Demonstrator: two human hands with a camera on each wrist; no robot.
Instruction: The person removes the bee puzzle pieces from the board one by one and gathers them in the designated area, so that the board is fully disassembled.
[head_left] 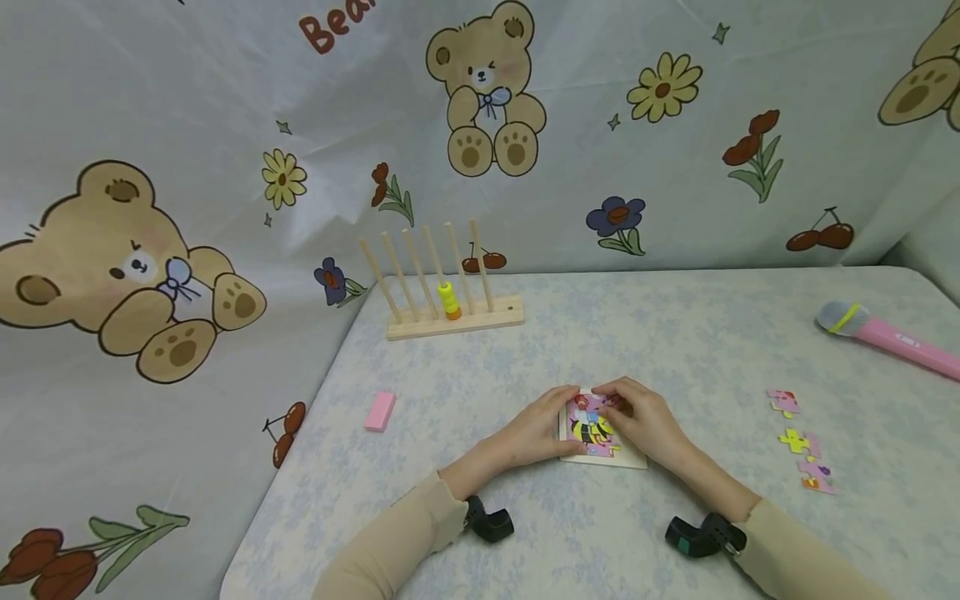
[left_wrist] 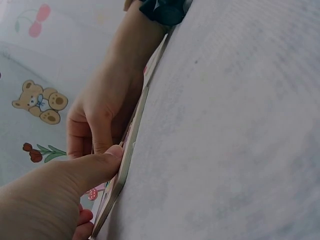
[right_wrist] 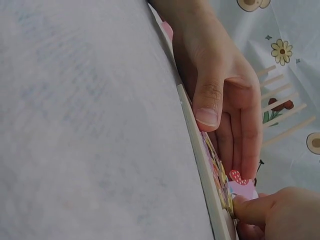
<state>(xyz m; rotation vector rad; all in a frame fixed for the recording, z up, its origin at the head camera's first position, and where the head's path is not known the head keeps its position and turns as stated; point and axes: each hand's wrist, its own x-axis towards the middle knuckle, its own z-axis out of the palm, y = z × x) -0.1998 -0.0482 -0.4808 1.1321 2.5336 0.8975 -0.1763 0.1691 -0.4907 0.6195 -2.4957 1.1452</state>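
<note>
A small wooden puzzle board [head_left: 630,457] with a yellow-and-black bee picture lies on the table. My left hand [head_left: 536,431] grips its left side, with the thumb at the near edge and the fingers round toward the far edge. My right hand [head_left: 651,423] is over the board's right part, its thumb and fingers pinching a pink puzzle piece [right_wrist: 244,189] with a red spotted shape. That piece stands tilted up from the board in the right wrist view. Part of the picture is hidden under the right fingers.
Several loose puzzle pieces [head_left: 817,475] lie at the right. A pink microphone [head_left: 900,340] is farther right. At the back left stands a wooden peg rack [head_left: 491,316] with yellow and orange beads [head_left: 448,300] on one peg. A pink block [head_left: 380,412] lies left.
</note>
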